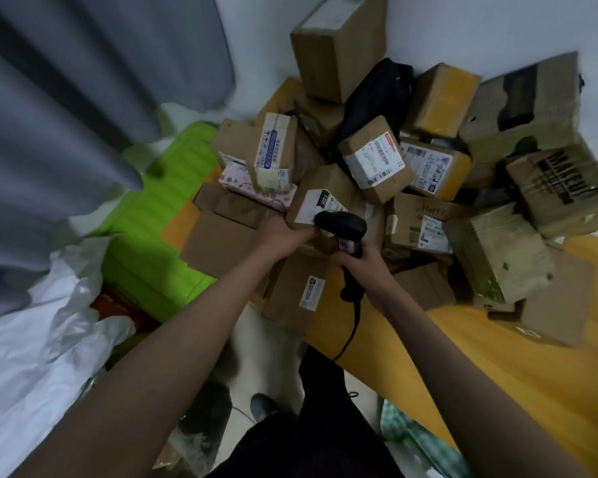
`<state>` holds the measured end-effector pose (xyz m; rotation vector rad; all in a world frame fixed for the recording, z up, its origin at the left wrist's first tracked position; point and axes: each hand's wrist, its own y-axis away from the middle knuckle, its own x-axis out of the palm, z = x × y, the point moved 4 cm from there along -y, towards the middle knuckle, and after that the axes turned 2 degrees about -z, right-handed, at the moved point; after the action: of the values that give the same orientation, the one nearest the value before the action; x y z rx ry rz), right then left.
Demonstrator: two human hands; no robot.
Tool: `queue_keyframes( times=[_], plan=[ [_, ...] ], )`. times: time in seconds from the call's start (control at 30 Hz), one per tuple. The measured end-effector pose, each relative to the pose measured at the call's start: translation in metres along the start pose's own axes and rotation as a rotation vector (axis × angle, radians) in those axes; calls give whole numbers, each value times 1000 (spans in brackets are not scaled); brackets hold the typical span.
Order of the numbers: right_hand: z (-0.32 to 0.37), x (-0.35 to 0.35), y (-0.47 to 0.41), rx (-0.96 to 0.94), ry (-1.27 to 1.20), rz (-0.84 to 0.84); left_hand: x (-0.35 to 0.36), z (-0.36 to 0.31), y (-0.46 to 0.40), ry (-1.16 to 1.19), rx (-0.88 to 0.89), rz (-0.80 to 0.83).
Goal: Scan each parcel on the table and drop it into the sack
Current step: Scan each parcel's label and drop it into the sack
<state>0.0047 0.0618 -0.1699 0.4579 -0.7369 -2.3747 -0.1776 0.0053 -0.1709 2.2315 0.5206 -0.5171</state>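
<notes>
Two hands meet at one spot in the heap: the left hand (284,236) grips the near edge of a small brown parcel (320,198), fingers curled round its lower rim, while the right hand (363,258) is wrapped about the handle of a black scanner (342,225). That parcel serves as the landmark. It sits tilted up toward the person, seemingly so that its white label (316,205) faces the scanner's head, which hovers just over the label's near corner; the left hand looks to be steadying it at that angle for the read. The scanner's cord (351,326) trails down from the handle toward the person, below the parcel.

Around the parcel the rest of the pile (428,160) crowds close: boxes touching it behind and to its right, a pink patterned carton (252,182) just to its left, more cartons under it, all resting on the yellow table (497,357) that stretches away to the lower right. Far left of the parcel, beyond a green crate (152,215), lies the white sack (32,339), crumpled and low beside the person's left arm, probably kept on that side so the left hand can swing each scanned box straight across. Judging by the heap, the task is early; many parcels remain to be scanned
</notes>
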Motion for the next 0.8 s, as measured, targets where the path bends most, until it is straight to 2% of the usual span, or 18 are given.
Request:
queue_keyframes(
  times=[0.17, 0.33, 0.5, 0.63, 0.8],
  plan=[
    [5, -15, 28, -34, -122, -30, -16, 4, 23, 159, -95, -5],
    [31, -32, 69, -133, -122, -41, -32, 19, 76, 323, -76, 105],
    [73, -29, 119, -268, 188, 71, -57, 63, 124, 375, -4, 97],
    [100, -6, 152, -443, 566, 211, -82, 95, 166, 426, 12, 48],
    [112, 28, 186, -553, 803, 309, -109, 138, 215, 452, -15, -41]
  ],
)
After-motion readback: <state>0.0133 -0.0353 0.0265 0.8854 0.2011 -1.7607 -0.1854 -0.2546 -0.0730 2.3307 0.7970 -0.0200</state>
